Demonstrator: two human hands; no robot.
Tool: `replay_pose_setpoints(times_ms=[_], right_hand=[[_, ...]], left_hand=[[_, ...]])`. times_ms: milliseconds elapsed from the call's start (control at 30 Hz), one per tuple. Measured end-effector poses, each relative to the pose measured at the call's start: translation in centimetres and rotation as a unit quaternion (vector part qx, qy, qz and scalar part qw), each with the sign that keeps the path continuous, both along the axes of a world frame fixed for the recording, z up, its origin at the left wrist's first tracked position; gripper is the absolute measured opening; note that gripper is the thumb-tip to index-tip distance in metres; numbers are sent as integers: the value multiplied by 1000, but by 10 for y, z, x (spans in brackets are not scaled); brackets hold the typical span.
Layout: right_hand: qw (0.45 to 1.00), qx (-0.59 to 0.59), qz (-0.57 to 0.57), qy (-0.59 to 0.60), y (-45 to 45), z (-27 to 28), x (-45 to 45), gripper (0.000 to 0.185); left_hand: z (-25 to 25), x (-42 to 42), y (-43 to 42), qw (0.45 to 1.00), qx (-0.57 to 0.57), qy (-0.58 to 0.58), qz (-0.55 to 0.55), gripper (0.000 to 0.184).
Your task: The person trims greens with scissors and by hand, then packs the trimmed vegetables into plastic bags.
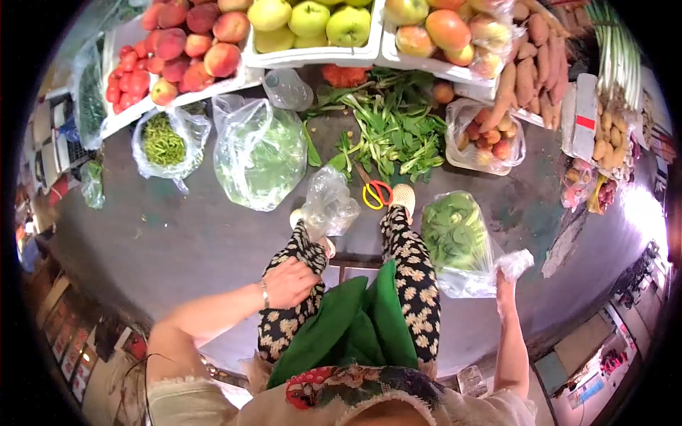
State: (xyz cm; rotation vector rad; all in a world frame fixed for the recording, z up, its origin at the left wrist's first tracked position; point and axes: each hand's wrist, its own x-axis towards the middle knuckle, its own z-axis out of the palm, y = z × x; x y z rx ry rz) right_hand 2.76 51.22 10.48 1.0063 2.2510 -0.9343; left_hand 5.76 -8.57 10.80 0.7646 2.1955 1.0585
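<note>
My right hand (506, 287) grips the bunched top of a clear plastic bag (465, 282). Leafy greens (455, 231) fill that bag, which lies on the floor by my right foot. My left hand (290, 282) rests on my left knee over the flowered trousers, holding nothing, its fingers loosely bent. A crumpled clear bag (331, 201) sits between my feet. Scissors with red and yellow handles (376, 194) lie beside my right shoe, their blades partly under the loose leafy greens (398, 135).
A large bag of greens (259, 153) and a bag of green beans (165, 142) stand at left. Beyond are boxes of peaches (202, 42), green apples (310, 20) and mangoes (447, 30). A tub of small fruit (490, 138) and sweet potatoes (543, 64) are at right.
</note>
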Motion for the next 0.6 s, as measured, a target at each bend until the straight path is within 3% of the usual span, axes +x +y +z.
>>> replay_pose_setpoints(times_ms=[67, 167, 200, 267, 333, 400, 467, 500, 533, 600], right_hand=[[999, -24, -30, 24, 16, 41, 6, 50], [998, -40, -32, 25, -16, 127, -20, 52], [998, -42, -32, 41, -28, 158, -29, 52], [995, -40, -48, 71, -59, 214, -52, 52], [983, -40, -77, 161, -82, 263, -65, 48], [977, -6, -115, 178, -93, 305, -80, 49], [954, -24, -171, 244, -104, 340, -101, 41], [941, -90, -201, 257, -108, 356, -111, 36], [923, -156, -229, 267, -108, 369, -123, 32], [914, -213, -222, 266, -100, 375, -147, 27]], left_hand=[[17, 5, 5, 998, -38, -43, 36, 26], [25, 39, 10, 992, -109, 20, 66, 29], [40, 48, 10, 991, -109, 36, 67, 29], [73, 54, 2, 984, -93, -70, 134, 29], [109, 65, -15, 981, -72, -48, 176, 31], [145, 69, -36, 976, -81, -52, 194, 33], [137, 78, -72, 966, -168, -142, 136, 34], [133, 82, -94, 956, -79, -160, 233, 35], [127, 77, -112, 958, -80, -147, 234, 35], [115, 53, -140, 963, -195, -60, 174, 43]])
